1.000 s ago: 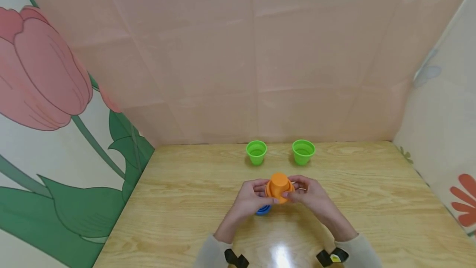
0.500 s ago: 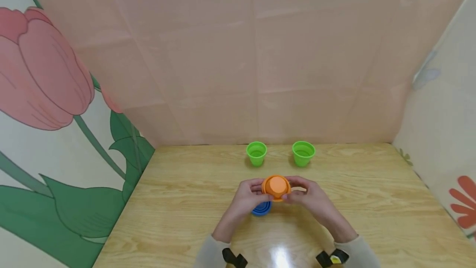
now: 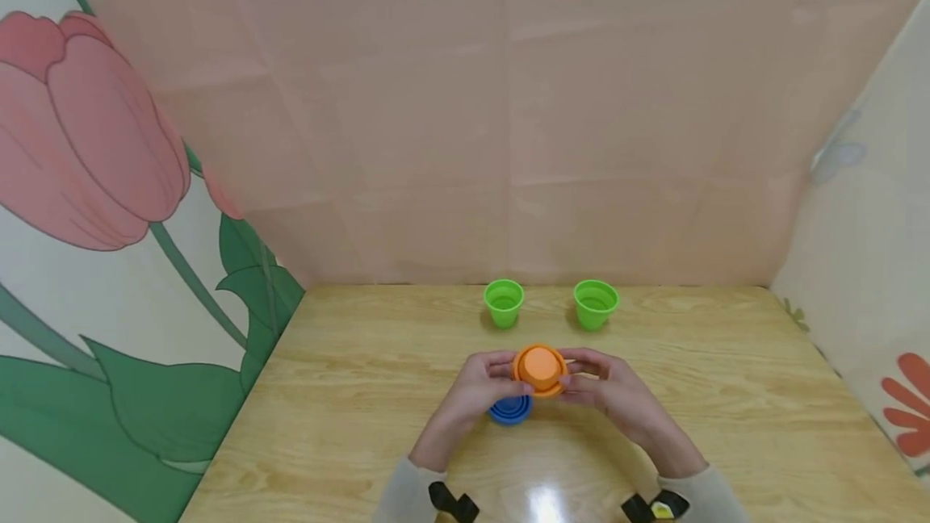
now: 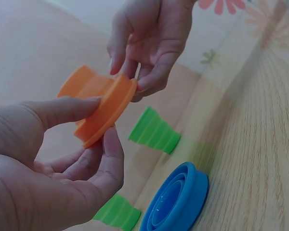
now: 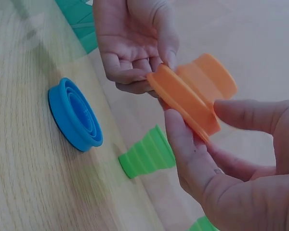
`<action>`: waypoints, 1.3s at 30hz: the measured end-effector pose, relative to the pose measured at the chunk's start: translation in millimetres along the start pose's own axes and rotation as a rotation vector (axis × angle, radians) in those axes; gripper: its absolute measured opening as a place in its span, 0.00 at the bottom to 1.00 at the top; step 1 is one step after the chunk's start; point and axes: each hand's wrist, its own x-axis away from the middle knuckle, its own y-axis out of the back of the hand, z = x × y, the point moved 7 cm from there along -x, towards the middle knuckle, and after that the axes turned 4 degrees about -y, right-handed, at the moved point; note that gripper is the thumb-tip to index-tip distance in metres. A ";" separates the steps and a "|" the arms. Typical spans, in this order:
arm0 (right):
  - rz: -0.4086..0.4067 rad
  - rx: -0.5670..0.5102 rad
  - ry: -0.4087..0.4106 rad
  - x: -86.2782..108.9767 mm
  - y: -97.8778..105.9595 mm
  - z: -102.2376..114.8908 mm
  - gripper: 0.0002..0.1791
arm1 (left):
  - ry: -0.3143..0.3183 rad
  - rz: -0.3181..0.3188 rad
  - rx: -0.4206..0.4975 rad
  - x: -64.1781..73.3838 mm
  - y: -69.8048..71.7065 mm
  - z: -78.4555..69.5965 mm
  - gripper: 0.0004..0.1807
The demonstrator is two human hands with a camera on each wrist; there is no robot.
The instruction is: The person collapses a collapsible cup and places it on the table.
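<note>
Left hand [image 3: 475, 386]: fingers bent, thumb and fingers set apart by the thickness of the thing between them. Clamped on the orange cup [image 3: 541, 369]; the left wrist view shows the thumb against its side and the fingertips under its rim.

Right hand [image 3: 613, 391]: likewise bent, pinching the opposite side of the same cup; the right wrist view shows the thumb on its wall and the fingers at the rim. The hands are apart from each other, the cup between them.

Orange cup: one, ribbed, with a wide rim and a narrower base. Held in the air above the table [image 3: 349, 394], tilted, base turned up toward the head camera, rim turned down.

Blue cup [image 3: 510, 411]: one, folded flat into nested rings. Lies on the table, open side up, partly covered in the head view by the orange cup and left hand; touched by neither hand.

Green cups: two, ribbed, upright, open tops, near the table's far edge. Left one [image 3: 504, 303]; right one [image 3: 596, 304], well apart from it.

Sleeves: two, pale, left [image 3: 410, 492] and right [image 3: 708, 499].

Backdrop [image 3: 407, 119]: pinkish, creased, behind the table.
</note>
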 end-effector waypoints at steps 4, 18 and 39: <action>0.024 -0.048 -0.002 0.4 -1.4 0.3 0.34 | 0.002 0.035 0.029 0.7 -0.9 1.8 0.23; 0.036 -0.098 -0.014 -1.2 -1.7 -0.3 0.29 | 0.041 0.047 0.141 0.7 -0.8 0.0 0.28; 0.025 -0.122 -0.006 -1.8 -0.8 -6.3 0.30 | 0.088 0.050 0.171 4.4 3.9 1.2 0.20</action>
